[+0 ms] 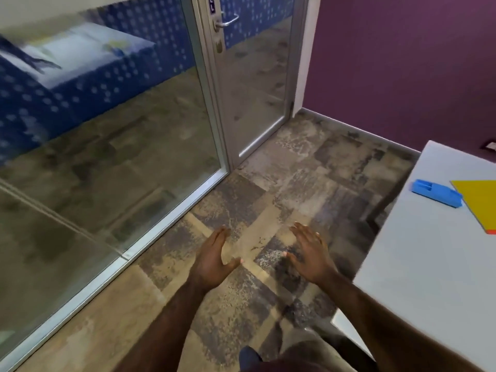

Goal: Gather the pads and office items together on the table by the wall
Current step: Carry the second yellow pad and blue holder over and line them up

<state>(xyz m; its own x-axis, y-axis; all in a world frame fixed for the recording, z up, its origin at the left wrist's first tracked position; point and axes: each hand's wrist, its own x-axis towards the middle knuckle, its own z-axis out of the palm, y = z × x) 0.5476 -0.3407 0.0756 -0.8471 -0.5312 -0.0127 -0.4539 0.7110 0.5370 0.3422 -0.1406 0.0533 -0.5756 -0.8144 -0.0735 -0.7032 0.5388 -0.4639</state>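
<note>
A white table (429,264) stands at the right beside the purple wall. On it lie a blue stapler-like office item (436,193) and, touching its right end, a yellow pad (480,202) with an orange edge, cut off by the frame. My left hand (212,260) and my right hand (311,255) are held out over the floor, left of the table, palms facing each other, fingers apart, nothing in either.
A glass wall (107,130) runs along the left, with a glass door (255,76) and its metal handle ahead. Patterned carpet tiles (308,162) cover the floor. A purple wall (402,63) stands behind the table.
</note>
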